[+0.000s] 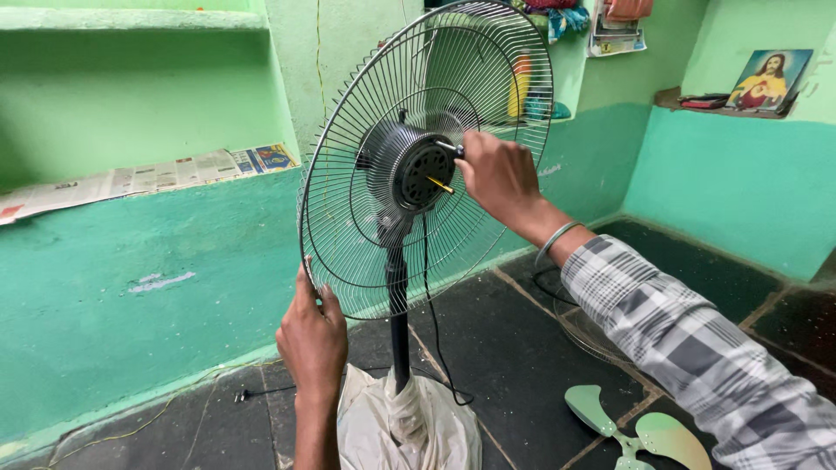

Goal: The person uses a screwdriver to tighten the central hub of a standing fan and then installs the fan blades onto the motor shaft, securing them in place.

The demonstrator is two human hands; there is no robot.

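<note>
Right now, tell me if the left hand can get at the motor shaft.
Probably not directly. The left hand grips the lower rim of the rear guard, and the right hand already covers the motor by the shaft. It would have to let go and reach up.

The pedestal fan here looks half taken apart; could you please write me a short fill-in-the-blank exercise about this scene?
1. The left hand grips the lower rim of the wire ____.
2. The right hand is at the fan's black ____.
3. The green fan blade lies on the ____.
4. The stand's base is wrapped in a pale ____.

Missing words: guard; motor; floor; plastic bag
</note>
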